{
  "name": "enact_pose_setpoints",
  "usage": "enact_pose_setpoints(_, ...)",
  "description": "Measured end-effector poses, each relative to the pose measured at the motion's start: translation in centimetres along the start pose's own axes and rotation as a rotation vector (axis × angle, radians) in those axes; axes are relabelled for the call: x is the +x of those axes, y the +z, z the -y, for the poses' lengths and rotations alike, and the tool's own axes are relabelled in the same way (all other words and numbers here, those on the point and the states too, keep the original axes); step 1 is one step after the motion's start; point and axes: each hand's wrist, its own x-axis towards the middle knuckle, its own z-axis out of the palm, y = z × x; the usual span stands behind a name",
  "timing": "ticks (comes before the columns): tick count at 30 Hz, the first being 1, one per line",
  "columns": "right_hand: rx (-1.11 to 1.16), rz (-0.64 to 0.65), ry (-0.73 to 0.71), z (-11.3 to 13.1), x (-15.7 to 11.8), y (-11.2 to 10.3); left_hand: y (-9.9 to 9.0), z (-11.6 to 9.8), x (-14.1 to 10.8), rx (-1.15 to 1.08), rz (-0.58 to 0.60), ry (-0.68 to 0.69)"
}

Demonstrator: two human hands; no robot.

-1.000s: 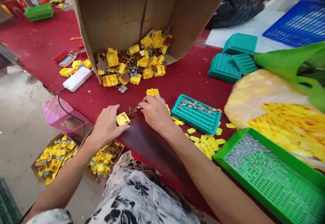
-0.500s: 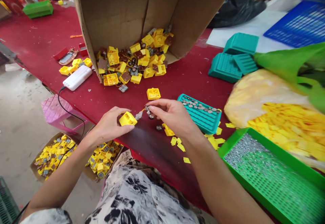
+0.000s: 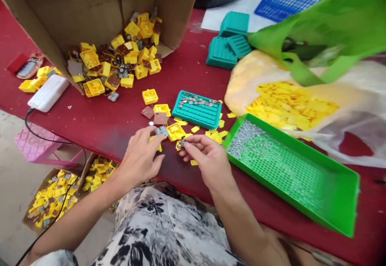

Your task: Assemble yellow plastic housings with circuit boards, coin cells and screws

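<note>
My left hand [image 3: 141, 153] is over the front of the red table, its thumb spread away from its fingers. Its fingertips are at a small grey part [image 3: 162, 130], and a bit of yellow casing [image 3: 159, 147] shows just under them. My right hand [image 3: 208, 155] pinches small round metal pieces [image 3: 181, 144] that look like button cells. Between and beyond the hands lie an open yellow case [image 3: 175, 131], another yellow case [image 3: 162, 110] and brown square plates [image 3: 160, 118]. Silver discs lie in a teal ridged tray [image 3: 196, 115].
A cardboard box [image 3: 87, 9] on its side spills yellow cases. At right stand a green tray [image 3: 301, 177] of small metal pieces and a bag of yellow tabs [image 3: 241, 81]. A white power bank [image 3: 50, 93] is at left; boxes of yellow parts [image 3: 51, 201] sit below.
The view has shifted rightward. My left hand no longer holds the yellow case up between thumb and fingers. My right hand has drawn back from the wire, still pinching the metal pieces.
</note>
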Motion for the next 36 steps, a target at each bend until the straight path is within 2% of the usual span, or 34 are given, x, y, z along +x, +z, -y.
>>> enact_pose_setpoints(4,0.095,0.021,0.008,-0.4,-0.4,-0.6,1.5,-1.6,1.4,-0.028,-0.109,0.133)
enact_pose_setpoints(9,0.186,0.045,-0.003,-0.7,-0.3,-1.3,2.0,-2.0,2.9,-0.054,-0.145,0.235)
enact_pose_setpoints(12,0.210,0.021,-0.028,-0.8,0.0,-1.8,1.5,-1.6,4.5,-0.159,-0.152,0.274)
enact_pose_setpoints(14,0.215,-0.004,-0.042,-1.0,0.3,-2.1,0.9,-1.5,6.3,-0.205,-0.173,0.251)
enact_pose_setpoints(17,0.200,-0.023,-0.054,-1.0,0.5,-2.5,-0.4,-1.5,9.4,-0.149,-0.209,0.197)
enact_pose_setpoints(19,0.181,-0.016,-0.051,-1.0,0.5,-2.8,-1.5,-1.4,10.4,-0.120,-0.250,0.148)
enact_pose_setpoints(22,0.161,0.004,-0.029,-1.0,0.4,-3.2,-3.2,-0.9,8.8,-0.118,-0.252,0.044)
enact_pose_setpoints(24,0.127,0.016,-0.031,-1.2,0.3,-3.5,-3.8,-0.6,6.0,-0.115,-0.137,-0.072)
enact_pose_setpoints(25,0.099,0.016,-0.043,-1.3,0.2,-3.6,-3.8,-0.5,4.5,-0.098,-0.033,-0.149)
enact_pose_setpoints(26,0.061,0.008,-0.064,-1.5,0.1,-3.7,-3.6,-0.4,3.0,-0.076,0.047,-0.229)
enact_pose_setpoints(28,-0.057,-0.035,-0.126,-1.8,-0.2,-3.8,-2.4,-0.6,0.7,-0.018,0.119,-0.330)
enact_pose_setpoints(30,-0.215,-0.096,-0.199,-2.0,-0.6,-3.8,-0.8,-1.1,-0.6,0.039,0.081,-0.345)
enact_pose_setpoints(33,-0.456,-0.134,-0.371,-1.9,-1.0,-3.6,1.2,-1.6,-0.8,0.079,0.008,-0.302)
enact_pose_setpoints(35,-0.537,-0.130,-0.461,-1.9,-1.2,-3.3,1.7,-1.8,-0.5,0.050,-0.004,-0.273)
enact_pose_setpoints(36,-0.538,-0.119,-0.463,-1.8,-1.3,-3.2,1.6,-1.8,-0.3,0.016,-0.007,-0.265)
